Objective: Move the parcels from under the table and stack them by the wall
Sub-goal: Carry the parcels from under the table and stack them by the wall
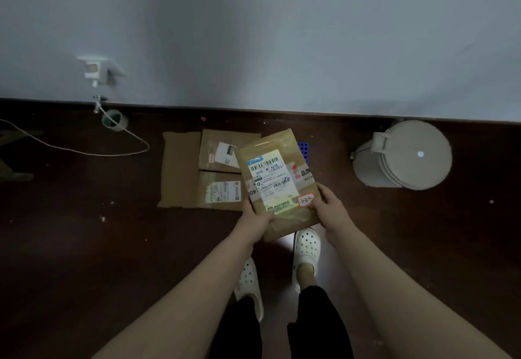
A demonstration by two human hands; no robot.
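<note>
I hold a brown cardboard parcel (277,178) with a white shipping label and a small orange-edged sticker, above the dark floor. My left hand (258,217) grips its near left edge. My right hand (329,209) grips its near right edge. On the floor just beyond lie two flat brown parcels, one with a label farther away (220,150) and one nearer (220,191), on a sheet of flat cardboard (179,170). They lie close to the grey wall (282,48). Part of a blue object (303,148) shows behind the held parcel.
A beige lidded bin (403,155) stands at the right by the wall. A roll of tape (114,120) and a thin cable (84,148) lie at the left below a wall socket (97,68). My feet in white clogs (306,248) stand on the dark floor.
</note>
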